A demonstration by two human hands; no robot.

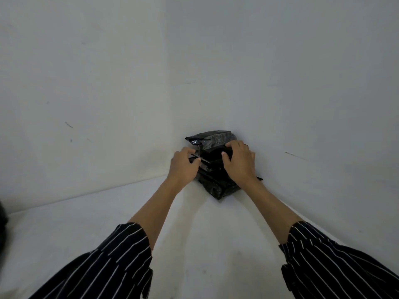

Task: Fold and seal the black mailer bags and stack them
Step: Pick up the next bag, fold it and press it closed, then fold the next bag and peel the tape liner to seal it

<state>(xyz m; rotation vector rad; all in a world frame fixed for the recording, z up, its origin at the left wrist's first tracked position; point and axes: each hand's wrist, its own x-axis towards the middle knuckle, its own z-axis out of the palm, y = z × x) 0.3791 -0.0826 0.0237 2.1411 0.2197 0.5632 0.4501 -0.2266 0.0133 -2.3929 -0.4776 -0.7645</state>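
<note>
Count-wise: one stack of black mailer bags (212, 169) in the white surface's (216, 234) far corner, several bags, can't tell exactly how many. Two hands: left hand (183, 167), right hand (239, 162). Two striped sleeves (112, 262).

The surface (205, 244) is white, matte and plain; whether it is a table top or a floor cannot be told. It runs back into a corner between two white walls: the left wall (86, 104) meets it along a faint seam, the right wall (302, 93) along a line slanting down to the right. Right in that corner, directly on the white, sits a stack of black bags (216, 169) — glossy, crinkled, piled unevenly with edges jutting at different angles. The lowest bag (220, 190) lies flat and pokes a corner toward the camera. At the far left edge of the view is a dark, blurred thing (2, 225) — too little of it shows to name.
</note>
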